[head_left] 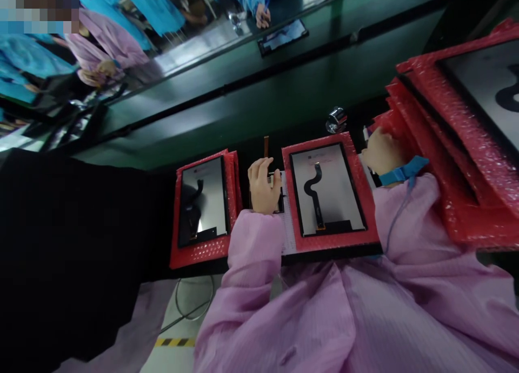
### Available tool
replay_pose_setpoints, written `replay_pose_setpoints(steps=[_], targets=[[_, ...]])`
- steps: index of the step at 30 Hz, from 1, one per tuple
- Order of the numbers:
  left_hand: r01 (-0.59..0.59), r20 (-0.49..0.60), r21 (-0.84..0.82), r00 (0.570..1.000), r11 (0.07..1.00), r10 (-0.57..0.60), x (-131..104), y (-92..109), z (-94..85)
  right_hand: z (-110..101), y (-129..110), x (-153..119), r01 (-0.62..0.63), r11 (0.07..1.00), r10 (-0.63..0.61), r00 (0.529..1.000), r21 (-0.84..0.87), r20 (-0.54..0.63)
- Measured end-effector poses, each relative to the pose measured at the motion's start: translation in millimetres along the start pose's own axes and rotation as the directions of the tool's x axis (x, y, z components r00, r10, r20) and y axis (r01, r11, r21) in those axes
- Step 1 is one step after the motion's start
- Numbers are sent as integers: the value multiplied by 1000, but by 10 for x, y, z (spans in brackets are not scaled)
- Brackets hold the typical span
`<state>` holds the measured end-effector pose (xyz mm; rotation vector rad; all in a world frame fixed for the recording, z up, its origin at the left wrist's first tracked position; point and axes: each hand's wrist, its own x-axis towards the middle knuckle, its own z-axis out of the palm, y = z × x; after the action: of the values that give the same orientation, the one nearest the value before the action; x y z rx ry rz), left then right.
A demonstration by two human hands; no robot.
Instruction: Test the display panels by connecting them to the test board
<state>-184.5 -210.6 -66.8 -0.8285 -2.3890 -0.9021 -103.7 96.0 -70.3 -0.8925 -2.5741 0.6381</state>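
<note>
A display panel [336,186] with a curved black flex cable [311,188] lies face down on red bubble wrap [290,178] between my hands. My left hand [264,189] is at its left edge, with thumb and bent fingers apart, over a small dark part that it partly covers. A thin brown strip [266,146] stands out beyond those fingers. To the right of the panel, my right hand [383,152] wears a blue wrist strap [403,171] and reaches beside stacked red bubble-wrap sheets [421,140]. Its fingertips are mostly hidden, near a small white thing.
Another panel [205,200] on red bubble wrap lies at left. At far right, a panel [490,86] tops the raised stack. A shiny metal fitting [336,119] stands behind the middle panel. Across the green partition [178,113], co-workers sit; one hand [263,16] is near a dark panel [284,37].
</note>
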Motion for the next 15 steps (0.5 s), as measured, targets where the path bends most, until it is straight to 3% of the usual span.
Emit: replay_pose_setpoints(steps=[3, 6, 8, 10, 11, 13, 15], targets=[[-26, -18, -12, 999, 1000, 26, 6, 79, -46, -155, -148, -2, -146, 981, 153, 987, -125, 53], [-29, -49, -78, 998, 997, 25, -26, 265, -142, -349, -300, -115, -120, 990, 123, 992, -73, 39], [-28, -24, -178, 999, 984, 24, -114, 477, -221, -472, -403, -309, -48, 995, 49, 999, 86, -10], [4, 92, -308, 995, 951, 26, -265, 734, -286, -572, -507, -606, 55, 933, -58, 998, 355, -1], [52, 183, -368, 983, 928, 17, -356, 862, -308, -609, -556, -778, 66, 857, -110, 992, 511, 55], [181, 369, -447, 930, 876, -4, -546, 1087, -328, -656, -635, -1126, 24, 703, -215, 960, 711, 180], [292, 517, -450, 856, 844, -20, -711, 1246, -334, -670, -681, -1426, -8, 619, -252, 945, 785, 208]])
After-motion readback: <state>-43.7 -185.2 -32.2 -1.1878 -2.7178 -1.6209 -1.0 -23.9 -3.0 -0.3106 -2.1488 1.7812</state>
